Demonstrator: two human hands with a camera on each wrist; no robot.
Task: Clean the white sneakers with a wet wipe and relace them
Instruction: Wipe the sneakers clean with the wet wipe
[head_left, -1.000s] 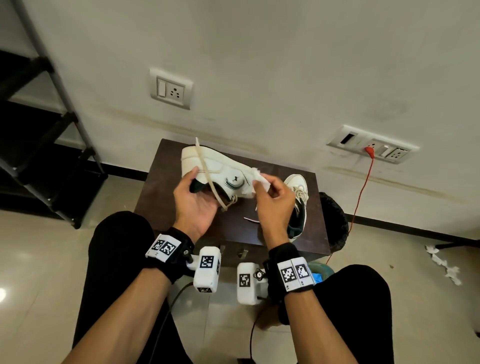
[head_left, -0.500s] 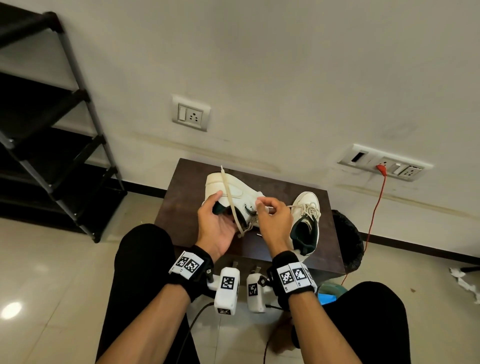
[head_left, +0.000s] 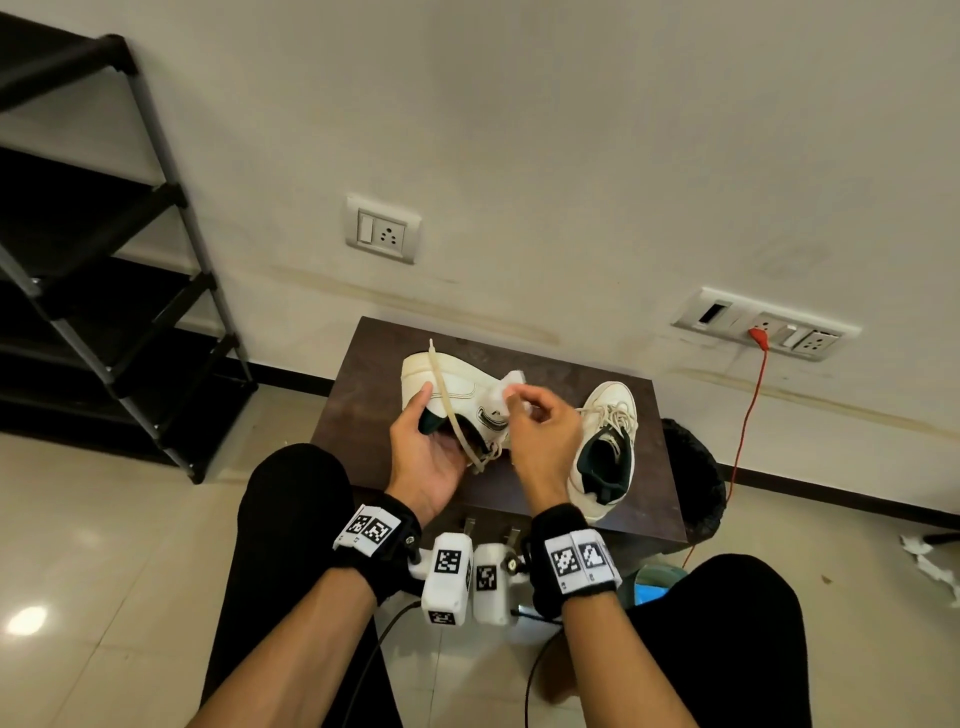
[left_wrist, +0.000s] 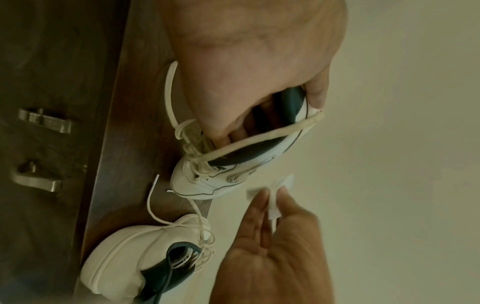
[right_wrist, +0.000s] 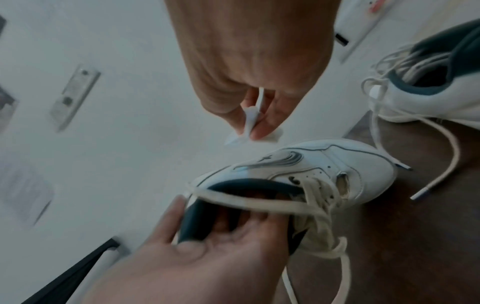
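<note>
Dark wood table (head_left: 363, 395); smooth leather sneaker (head_left: 457, 387); crumpled wet wipe (head_left: 506, 387)

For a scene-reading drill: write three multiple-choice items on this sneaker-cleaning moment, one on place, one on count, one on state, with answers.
1. Where does the second white leather sneaker with dark green lining stand?
A. on the dark brown wooden table
B. on the floor
C. on the black shelf rack

2. How many sneakers show?
A. one
B. two
C. three

3. How does the right hand hold the small white wet wipe?
A. wipe lies flat under an open palm
B. pinched between fingertips
C. not held at all

Answers: 1 A, it stands upright on the tabletop, right of the hands. 2 B, one rests on the table, while the left hand grips the other white sneaker with fingers inside its opening. 3 B, the right wrist view shows thumb and fingers closed on the wipe.
</note>
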